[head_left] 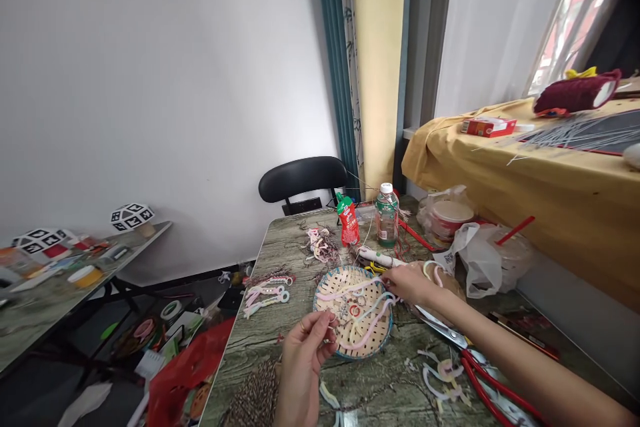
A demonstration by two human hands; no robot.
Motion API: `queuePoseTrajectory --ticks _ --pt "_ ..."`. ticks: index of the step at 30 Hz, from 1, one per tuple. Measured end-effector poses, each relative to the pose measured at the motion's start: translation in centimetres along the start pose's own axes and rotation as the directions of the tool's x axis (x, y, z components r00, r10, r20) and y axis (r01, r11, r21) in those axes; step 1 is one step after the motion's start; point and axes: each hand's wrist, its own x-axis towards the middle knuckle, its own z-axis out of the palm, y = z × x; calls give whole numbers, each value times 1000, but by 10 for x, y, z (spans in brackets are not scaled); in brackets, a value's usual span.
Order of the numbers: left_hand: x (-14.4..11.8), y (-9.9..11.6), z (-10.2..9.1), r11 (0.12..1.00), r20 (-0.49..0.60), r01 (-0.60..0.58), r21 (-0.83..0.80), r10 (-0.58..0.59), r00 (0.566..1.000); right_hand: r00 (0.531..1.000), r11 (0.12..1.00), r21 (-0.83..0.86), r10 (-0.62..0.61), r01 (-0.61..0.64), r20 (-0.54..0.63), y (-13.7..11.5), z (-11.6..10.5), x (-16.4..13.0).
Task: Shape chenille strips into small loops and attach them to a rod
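My left hand (311, 341) is closed in a pinch at the near left rim of a round woven tray (367, 345). A small, pale ring (333, 320) shows at its fingertips, partly hidden. My right hand (406, 282) reaches to the tray's far right rim, its fingers closed on the end of a pastel yarn strand (345, 291); the exact grip is partly hidden. On the tray lie more pastel strands (374, 328), small metal rings and a red ring (355, 310). To the left lie pastel yarn tassels (265, 299) with rings at their ends.
Large red-handled scissors (467, 353) lie under my right forearm, near yarn scraps (443, 377). Behind the tray stand a red pouch (349, 223) and a bottle (387, 217); a yarn pile (321, 243) lies left of them. Plastic bags (483, 257) with tubs sit at right.
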Motion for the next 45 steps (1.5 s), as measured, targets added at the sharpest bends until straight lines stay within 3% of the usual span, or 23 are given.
queuePoseTrajectory --ticks 3,5,9,13,17,21,27,33,37,41,45 --pt "-1 1 -1 1000 -5 -16 11 16 1000 988 999 28 -40 36 149 4 -5 -10" --pt "-2 3 0 1000 2 -21 11 21 1000 984 999 29 -36 31 174 8 -13 -13" --pt "-6 4 7 999 11 -37 -12 37 999 995 993 -70 95 -93 19 5 -18 -5" --pt "-9 5 11 998 -3 -67 -10 67 998 980 968 -178 157 -177 -125 -12 1 6" --pt "-11 8 13 997 -41 -80 16 81 996 981 956 -240 144 -172 -129 -23 18 11" --pt "-14 12 15 996 -21 -84 25 84 996 982 956 -239 145 -170 -117 -22 20 15" --pt "-20 17 19 997 6 -53 -65 53 999 966 974 -101 184 -205 -183 -21 21 13" --pt "-24 22 27 983 91 -6 -182 23 996 939 953 249 236 -173 -251 -20 8 15" --pt "-22 25 32 975 95 -30 -219 52 994 939 811 582 245 -62 -242 -20 -10 -1" --pt "-15 28 41 970 47 -132 -205 145 988 960 538 841 197 65 -200 -30 -22 -39" --pt "-7 24 53 971 26 -198 -131 203 979 972 293 948 159 123 -175 -44 -22 -78"
